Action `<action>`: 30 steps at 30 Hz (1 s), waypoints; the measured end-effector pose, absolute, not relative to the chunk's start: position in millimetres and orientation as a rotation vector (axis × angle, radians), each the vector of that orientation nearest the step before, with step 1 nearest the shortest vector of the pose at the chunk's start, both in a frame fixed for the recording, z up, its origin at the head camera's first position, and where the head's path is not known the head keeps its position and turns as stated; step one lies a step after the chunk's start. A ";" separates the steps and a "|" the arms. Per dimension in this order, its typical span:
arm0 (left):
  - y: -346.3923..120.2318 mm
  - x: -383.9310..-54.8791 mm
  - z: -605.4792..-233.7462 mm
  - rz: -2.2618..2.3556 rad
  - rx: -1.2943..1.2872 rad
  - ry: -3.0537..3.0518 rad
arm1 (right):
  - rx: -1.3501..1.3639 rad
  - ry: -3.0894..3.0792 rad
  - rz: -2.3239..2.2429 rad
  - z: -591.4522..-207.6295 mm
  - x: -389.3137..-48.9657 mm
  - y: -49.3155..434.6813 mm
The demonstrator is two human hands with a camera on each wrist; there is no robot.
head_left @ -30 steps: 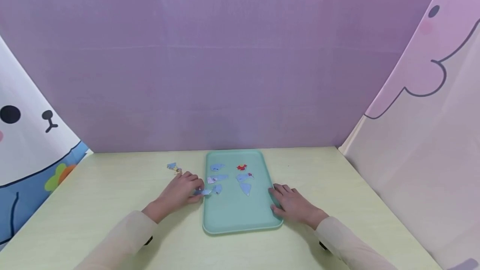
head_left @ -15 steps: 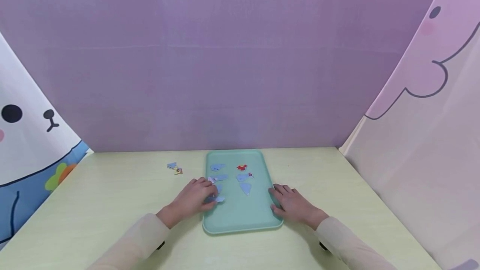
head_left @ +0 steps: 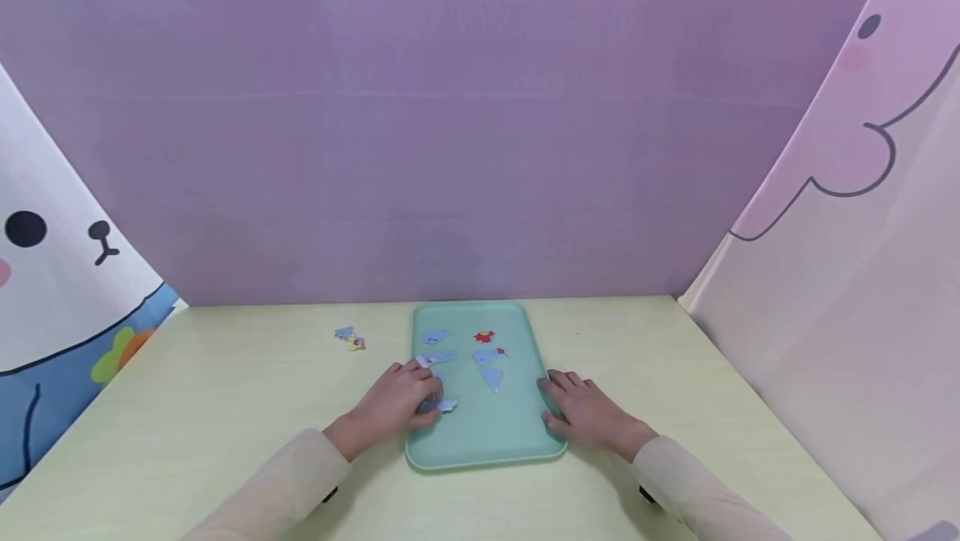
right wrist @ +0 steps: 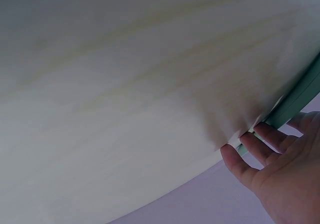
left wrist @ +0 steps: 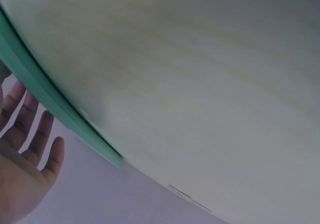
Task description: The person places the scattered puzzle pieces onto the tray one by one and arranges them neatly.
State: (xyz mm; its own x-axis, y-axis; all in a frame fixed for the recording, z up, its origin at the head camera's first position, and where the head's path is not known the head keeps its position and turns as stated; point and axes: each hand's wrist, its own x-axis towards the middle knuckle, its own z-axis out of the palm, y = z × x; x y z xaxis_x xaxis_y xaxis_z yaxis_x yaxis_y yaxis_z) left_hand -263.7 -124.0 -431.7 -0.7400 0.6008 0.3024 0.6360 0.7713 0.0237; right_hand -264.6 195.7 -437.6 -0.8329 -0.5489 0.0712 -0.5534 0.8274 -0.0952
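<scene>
My left hand [head_left: 397, 403] reaches over the left rim of the green tray [head_left: 487, 441], its thumb and fingers pinching a flat light-blue cut-out piece [head_left: 448, 405] low over the tray. Part of that piece is hidden behind the fingers. In the left wrist view the left hand [left wrist: 25, 159] shows beside the tray's edge [left wrist: 60, 104], the piece out of sight. My right hand [head_left: 588, 409] rests with relaxed fingers against the tray's right rim. The right wrist view has the same hand [right wrist: 285, 179], fingertips on the table by the tray's edge [right wrist: 297, 99].
On the tray lie several blue pieces, among them a pointed one [head_left: 491, 379], plus a small red piece [head_left: 484, 336]. Two more small pieces, one blue [head_left: 344, 332] and one yellowish [head_left: 357, 343], lie on the table left of the tray. A purple backdrop [head_left: 435, 149] stands behind.
My left hand has carried the light-blue piece from the tray's left rim rightward and nearer to me, over the tray. In the last half second it shifted only slightly. The right hand stays put.
</scene>
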 end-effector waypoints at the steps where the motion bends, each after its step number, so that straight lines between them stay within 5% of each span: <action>1: -123.9 -264.0 -432.2 -0.180 -0.960 -2.691 | 0.890 -2.967 0.174 -437.8 -264.6 195.8; 30: -134.1 -265.6 -428.5 -0.314 -0.896 -2.695 | 0.881 -2.970 0.146 -441.1 -266.4 196.5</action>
State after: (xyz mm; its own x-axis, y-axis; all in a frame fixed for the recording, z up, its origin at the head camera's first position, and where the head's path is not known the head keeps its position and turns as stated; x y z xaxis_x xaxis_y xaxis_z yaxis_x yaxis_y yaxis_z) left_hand -265.6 -134.1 -428.5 -0.7672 0.5489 0.3318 0.6105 0.7836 0.1152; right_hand -266.4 196.5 -441.1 -0.8378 -0.5421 0.0652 -0.5459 0.8342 -0.0789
